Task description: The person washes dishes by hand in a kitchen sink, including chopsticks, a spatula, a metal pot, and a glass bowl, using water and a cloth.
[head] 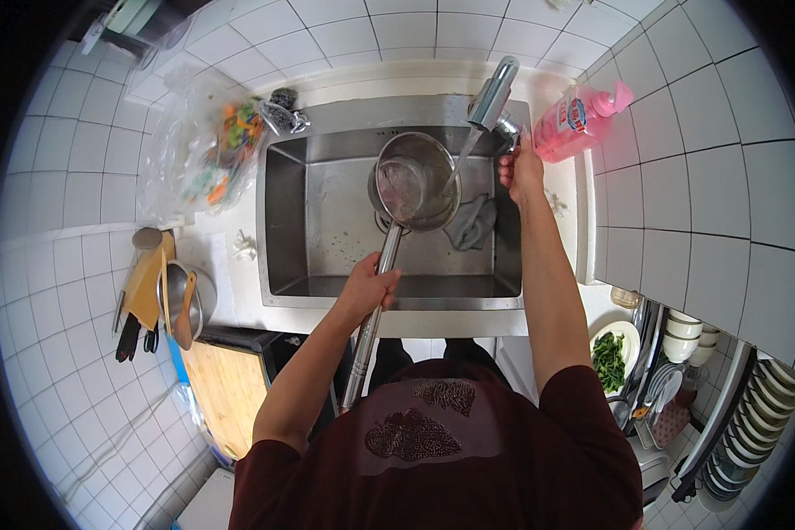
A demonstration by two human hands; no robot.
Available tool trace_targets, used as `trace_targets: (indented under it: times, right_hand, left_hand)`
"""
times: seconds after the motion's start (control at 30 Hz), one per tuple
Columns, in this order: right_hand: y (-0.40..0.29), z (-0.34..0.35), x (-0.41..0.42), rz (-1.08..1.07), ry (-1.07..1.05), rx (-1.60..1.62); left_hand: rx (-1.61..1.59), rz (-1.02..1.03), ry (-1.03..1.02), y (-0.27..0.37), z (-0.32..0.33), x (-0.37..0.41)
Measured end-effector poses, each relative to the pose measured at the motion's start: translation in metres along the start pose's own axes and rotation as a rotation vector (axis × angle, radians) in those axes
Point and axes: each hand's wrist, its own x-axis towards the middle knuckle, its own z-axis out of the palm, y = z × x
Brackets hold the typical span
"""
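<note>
My left hand grips the long metal handle of a round stainless-steel ladle. Its bowl hangs over the sink and has some water in it. From the chrome faucet a stream of water runs into the bowl's right side. My right hand is at the faucet's lever, its fingers curled by it. A wet grey cloth lies on the sink floor, right of the ladle.
A pink soap pump bottle stands right of the faucet. Left of the sink sits a clear plastic bag with vegetable scraps. Knives in a holder and a metal pot are further left. Greens on a plate and stacked bowls are at right.
</note>
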Motion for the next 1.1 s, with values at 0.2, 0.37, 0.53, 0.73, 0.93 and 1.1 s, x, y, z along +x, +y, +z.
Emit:
trace_targets:
  times: [0.2,0.37,0.53,0.73,0.93,1.1]
  right_hand:
    - [0.009,-0.004,-0.008,-0.121,-0.111,-0.076]
    - [0.007,0.009,-0.010,-0.161,-0.098,-0.072]
    - [0.037,0.012,-0.006,-0.359,-0.142,-0.187]
    - [0.122,-0.030,0.003,-0.494,-0.370,-1.259]
    - [0.084,0.049,0.027,-0.732,-0.889,-1.466]
    - [0.114,0.076,0.027,-0.982,-0.979,-1.367]
  left_hand:
    - [-0.023,-0.058,0.026,-0.005,0.000,-0.001]
    - [-0.043,-0.079,-0.008,-0.008,0.001,-0.003]
    - [-0.034,-0.144,-0.044,-0.007,-0.003,0.004]
    - [-0.003,-0.283,-0.150,-0.001,-0.004,-0.004]
    - [0.010,-0.399,-0.297,0.002,0.006,-0.012]
    - [-0.093,-0.389,-0.262,-0.004,-0.010,-0.008]
